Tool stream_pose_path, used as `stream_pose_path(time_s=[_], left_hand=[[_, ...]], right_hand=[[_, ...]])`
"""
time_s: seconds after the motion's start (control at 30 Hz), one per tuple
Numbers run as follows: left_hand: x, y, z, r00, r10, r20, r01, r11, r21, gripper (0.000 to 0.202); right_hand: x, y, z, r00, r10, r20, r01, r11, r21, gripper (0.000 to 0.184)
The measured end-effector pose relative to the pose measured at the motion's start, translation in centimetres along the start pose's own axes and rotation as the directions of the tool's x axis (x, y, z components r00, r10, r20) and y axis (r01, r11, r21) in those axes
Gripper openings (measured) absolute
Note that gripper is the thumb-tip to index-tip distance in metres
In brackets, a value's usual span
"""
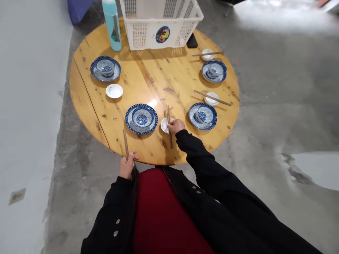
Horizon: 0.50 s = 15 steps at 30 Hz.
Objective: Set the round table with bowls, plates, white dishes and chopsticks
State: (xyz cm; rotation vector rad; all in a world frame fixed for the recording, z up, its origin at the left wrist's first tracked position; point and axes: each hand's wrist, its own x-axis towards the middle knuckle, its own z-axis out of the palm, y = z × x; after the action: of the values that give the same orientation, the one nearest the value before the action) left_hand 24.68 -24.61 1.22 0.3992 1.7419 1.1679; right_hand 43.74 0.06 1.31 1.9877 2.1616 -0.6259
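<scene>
My right hand (pixel 177 126) is closed on a pair of wooden chopsticks (pixel 168 116) over a small white bowl (pixel 164 124). The chopsticks cross the bowl, pointing away from me. At the table's near edge my left hand (pixel 127 164) is wrapped round more chopsticks (pixel 125 143), with their tips pointing up and away; how many cannot be made out. Between my hands, a little farther off, a blue-patterned plate (pixel 128 121) carries a patterned glass bowl (pixel 142 118). Right of my right hand stands another blue-rimmed plate (pixel 194 124) with a clear bowl (pixel 203 114) on it.
Chopsticks (pixel 219 101) rest across a white bowl at the right, and others (pixel 217 53) across one farther back. More plates with bowls stand at back right (pixel 224 76) and left (pixel 92 70), near a white bowl (pixel 114 91). A white basket (pixel 143 35), turquoise flask (pixel 111 24) and phone (pixel 192 41) stand behind.
</scene>
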Motion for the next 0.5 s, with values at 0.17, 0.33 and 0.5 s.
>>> stream_pose_path(time_s=[0.17, 0.33, 0.5], left_hand=[[0.1, -0.1, -0.2, 1.000, -0.011, -0.008, 0.010, 1.000, -0.029, 0.063], [-0.1, 0.3, -0.5, 1.000, -0.011, -0.012, 0.011, 1.000, -0.028, 0.061], [-0.2, 1.3, -1.4, 1.000, 0.009, -0.020, -0.010, 0.999, -0.046, 0.059]], right_hand=[[0.0, -0.3, 0.0, 1.000, -0.014, 0.007, 0.014, 1.000, -0.020, 0.025], [-0.5, -0.2, -1.5, 1.000, -0.008, 0.008, 0.009, 0.998, -0.064, 0.028], [-3.5, 0.1, -3.6, 0.987, -0.013, -0.160, 0.019, 0.999, 0.039, 0.033]])
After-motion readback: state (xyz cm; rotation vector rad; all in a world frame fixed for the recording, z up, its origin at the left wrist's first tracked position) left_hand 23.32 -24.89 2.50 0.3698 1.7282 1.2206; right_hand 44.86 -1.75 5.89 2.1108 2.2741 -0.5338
